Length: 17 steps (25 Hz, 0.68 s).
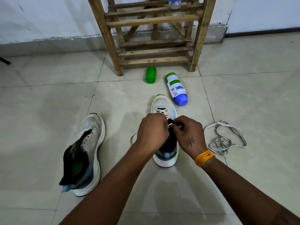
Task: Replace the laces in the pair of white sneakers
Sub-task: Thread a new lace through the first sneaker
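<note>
Left hand [151, 132] and right hand [189, 135] over the half-laced white sneaker [164, 104], fingers [176, 126] of both pinching its white lace [167, 116], unlaced sneaker [87, 151] to the left, loose laces [225, 138] on the floor tiles [48, 111] to the right

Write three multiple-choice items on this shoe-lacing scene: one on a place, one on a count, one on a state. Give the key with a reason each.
1. Where does the loose pile of laces lie?
A. On the floor right of the sneaker being laced
B. Inside the unlaced sneaker
C. On the wooden rack

2. How many containers lie on the floor by the wooden rack?
A. One
B. Two
C. Four

3. What state is the left-side sneaker in?
A. Fully laced
B. Unlaced, eyelets bare
C. Upside down

Key: 1 A, the pile sits on tile beyond the right hand. 2 B, a green bottle and a blue-capped bottle. 3 B, its eyelets show no lace, while both hands, left hand included, pinch lace on the other sneaker.
</note>
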Available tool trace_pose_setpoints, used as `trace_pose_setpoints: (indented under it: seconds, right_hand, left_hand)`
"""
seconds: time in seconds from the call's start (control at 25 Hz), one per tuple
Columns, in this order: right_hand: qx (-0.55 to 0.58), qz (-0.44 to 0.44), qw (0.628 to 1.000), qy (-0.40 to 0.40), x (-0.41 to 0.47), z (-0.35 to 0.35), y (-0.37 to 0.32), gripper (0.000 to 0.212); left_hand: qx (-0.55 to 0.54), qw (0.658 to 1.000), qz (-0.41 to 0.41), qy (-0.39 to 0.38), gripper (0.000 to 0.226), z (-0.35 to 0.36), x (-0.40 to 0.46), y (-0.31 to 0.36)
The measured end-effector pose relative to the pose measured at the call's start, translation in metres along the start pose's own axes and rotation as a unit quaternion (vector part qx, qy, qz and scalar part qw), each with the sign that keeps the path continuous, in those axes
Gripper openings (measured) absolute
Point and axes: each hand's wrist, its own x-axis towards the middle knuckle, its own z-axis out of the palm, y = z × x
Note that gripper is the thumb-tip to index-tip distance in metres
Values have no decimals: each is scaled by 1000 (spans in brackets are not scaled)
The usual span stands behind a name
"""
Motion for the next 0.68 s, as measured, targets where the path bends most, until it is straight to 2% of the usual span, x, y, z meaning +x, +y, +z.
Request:
trace_pose_setpoints:
  seconds: [0.08,0.24,0.4,0.56,0.68]
  right_hand:
    - [76,57,995,-29,3,0,3,15]
    - [246,159,954,-69,4,-4,1,13]
    - [289,155,941,-78,2,-7,0,13]
    - [282,130,948,-73,1,-3,4,14]
    - [279,123,950,-65,1,-1,5,14]
  left_hand:
    - [14,1000,-12,11,18,12,-2,0]
    - [58,998,0,15,18,15,1,6]
    - [29,999,12,13,18,20,4,3]
    - [-68,997,-20,37,27,24,2,-5]
    - [-120,990,-58,36,17,23,3,-3]
